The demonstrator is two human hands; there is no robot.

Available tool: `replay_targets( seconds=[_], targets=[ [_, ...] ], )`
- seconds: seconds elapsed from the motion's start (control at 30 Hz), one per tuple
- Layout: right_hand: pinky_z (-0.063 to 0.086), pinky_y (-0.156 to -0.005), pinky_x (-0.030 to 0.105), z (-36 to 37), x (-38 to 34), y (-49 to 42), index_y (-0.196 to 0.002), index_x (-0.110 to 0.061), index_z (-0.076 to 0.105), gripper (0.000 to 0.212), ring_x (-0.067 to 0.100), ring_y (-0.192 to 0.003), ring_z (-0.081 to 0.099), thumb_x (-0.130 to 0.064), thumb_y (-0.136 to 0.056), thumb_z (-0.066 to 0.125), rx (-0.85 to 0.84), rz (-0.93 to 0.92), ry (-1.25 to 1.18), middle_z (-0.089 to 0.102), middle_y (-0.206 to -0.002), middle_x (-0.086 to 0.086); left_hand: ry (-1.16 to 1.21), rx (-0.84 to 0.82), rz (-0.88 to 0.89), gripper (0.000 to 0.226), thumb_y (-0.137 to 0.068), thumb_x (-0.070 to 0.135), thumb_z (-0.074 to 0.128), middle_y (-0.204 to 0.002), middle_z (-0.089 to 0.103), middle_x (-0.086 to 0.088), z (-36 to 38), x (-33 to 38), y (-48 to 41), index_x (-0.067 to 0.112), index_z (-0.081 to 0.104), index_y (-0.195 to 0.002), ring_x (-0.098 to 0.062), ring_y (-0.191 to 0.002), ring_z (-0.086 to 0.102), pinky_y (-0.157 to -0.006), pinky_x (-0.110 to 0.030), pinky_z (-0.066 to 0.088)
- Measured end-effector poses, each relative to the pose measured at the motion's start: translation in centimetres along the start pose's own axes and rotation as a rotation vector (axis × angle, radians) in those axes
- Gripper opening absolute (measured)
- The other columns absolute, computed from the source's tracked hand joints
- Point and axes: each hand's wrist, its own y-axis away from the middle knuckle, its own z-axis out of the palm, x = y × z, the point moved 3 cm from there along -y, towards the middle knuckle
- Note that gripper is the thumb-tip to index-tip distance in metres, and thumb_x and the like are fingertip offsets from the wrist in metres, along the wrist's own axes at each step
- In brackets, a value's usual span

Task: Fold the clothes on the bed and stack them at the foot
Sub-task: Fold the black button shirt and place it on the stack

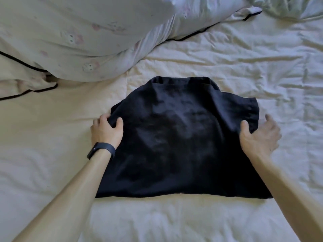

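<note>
A dark navy shirt lies flat on the bed, collar at the far end and hem toward me. My left hand pinches the shirt's left sleeve edge between thumb and curled fingers. A black band sits on that wrist. My right hand grips the right sleeve edge, thumb on top of the cloth and the fingers past its edge, slightly blurred.
The cream, wrinkled bed cover spreads all round the shirt. A pale printed duvet with dark piping is heaped at the far left. Another crumpled pale cloth lies at the far right corner.
</note>
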Motion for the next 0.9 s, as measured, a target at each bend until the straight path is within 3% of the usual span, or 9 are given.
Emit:
replay_targets(
  seconds=[0.13,0.23,0.3,0.4,0.43,0.53,0.63,0.73,0.9],
  targets=[
    [0.030,-0.116,0.053,-0.6,-0.4,-2.1,-0.147,-0.010,0.040,0.070,0.037,-0.141,0.036,-0.052,-0.093,0.059,-0.045,0.113,-0.024,0.049,-0.145,0.015,0.011,-0.007,-0.076,0.047,-0.090,0.057,0.056,-0.121,0.058,-0.005,-0.6,0.3,-0.7,0.022,0.053,-0.120,-0.032,-0.115,0.053,-0.094,-0.043,0.046],
    [0.041,-0.109,0.053,-0.5,-1.7,-3.5,-0.133,-0.014,0.049,0.062,0.035,-0.130,0.050,-0.058,-0.089,0.058,-0.102,0.112,-0.088,0.059,-0.132,0.010,0.126,-0.037,-0.145,0.041,-0.094,0.062,0.043,-0.082,0.061,0.006,-0.9,0.6,-2.5,0.023,0.056,-0.085,-0.023,-0.079,0.055,-0.067,-0.035,0.040],
    [0.045,-0.104,0.050,-0.1,-2.6,-4.2,-0.127,-0.016,0.051,0.057,0.034,-0.122,0.056,-0.058,-0.089,0.058,-0.129,0.100,-0.122,0.061,-0.123,0.007,0.076,0.001,-0.097,0.045,-0.098,0.053,0.041,-0.067,0.052,0.004,-1.5,1.0,-3.5,0.019,0.048,-0.070,-0.026,-0.070,0.049,-0.060,-0.035,0.031],
    [0.047,-0.099,0.047,0.4,-3.3,-4.7,-0.120,-0.017,0.052,0.046,0.032,-0.115,0.057,-0.053,-0.091,0.056,-0.113,0.079,-0.124,0.057,-0.110,0.003,0.072,0.093,0.024,0.021,-0.095,0.038,0.058,-0.088,0.054,0.002,-1.8,1.4,-4.2,0.018,0.054,-0.097,-0.025,-0.077,0.049,-0.071,-0.031,0.035],
    [0.046,-0.096,0.045,0.5,-3.4,-4.7,-0.119,-0.017,0.053,0.043,0.032,-0.114,0.058,-0.050,-0.091,0.055,-0.107,0.075,-0.121,0.056,-0.108,0.002,0.060,0.102,0.076,0.022,-0.092,0.034,0.064,-0.096,0.052,-0.001,-1.9,1.6,-4.1,0.019,0.053,-0.102,-0.022,-0.073,0.048,-0.071,-0.031,0.035],
    [0.043,-0.091,0.043,1.0,-3.5,-4.4,-0.117,-0.014,0.054,0.039,0.034,-0.110,0.059,-0.043,-0.091,0.056,-0.107,0.068,-0.094,0.055,-0.104,0.004,-0.053,-0.049,0.227,0.021,-0.083,0.035,0.073,-0.100,0.050,0.000,-1.1,2.3,-3.6,0.026,0.058,-0.096,-0.008,-0.072,0.049,-0.072,-0.025,0.035],
    [0.044,-0.095,0.047,1.2,-3.1,-4.0,-0.111,-0.011,0.053,0.034,0.038,-0.109,0.058,-0.040,-0.093,0.056,-0.110,0.048,-0.052,0.054,-0.102,0.009,-0.118,-0.164,0.256,0.040,-0.077,0.049,0.076,-0.109,0.042,0.005,-0.2,2.6,-2.7,0.029,0.059,-0.106,-0.016,-0.093,0.053,-0.078,-0.028,0.041],
    [0.043,-0.094,0.048,1.2,-2.8,-3.7,-0.103,-0.013,0.047,0.029,0.038,-0.108,0.057,-0.039,-0.094,0.055,-0.113,0.035,-0.044,0.053,-0.101,0.010,-0.344,-0.073,0.360,0.060,-0.073,0.062,0.076,-0.114,0.039,0.002,0.4,2.7,-1.4,0.029,0.053,-0.117,-0.022,-0.103,0.050,-0.076,-0.032,0.042],
    [0.042,-0.092,0.046,1.1,-2.7,-3.5,-0.104,-0.013,0.046,0.029,0.036,-0.104,0.055,-0.039,-0.096,0.054,-0.112,0.005,-0.046,0.052,-0.099,0.010,-0.323,0.041,0.525,0.066,-0.072,0.052,0.083,-0.118,0.040,-0.004,0.9,3.2,0.0,0.023,0.051,-0.122,-0.029,-0.102,0.053,-0.073,-0.038,0.050]
  ],
)
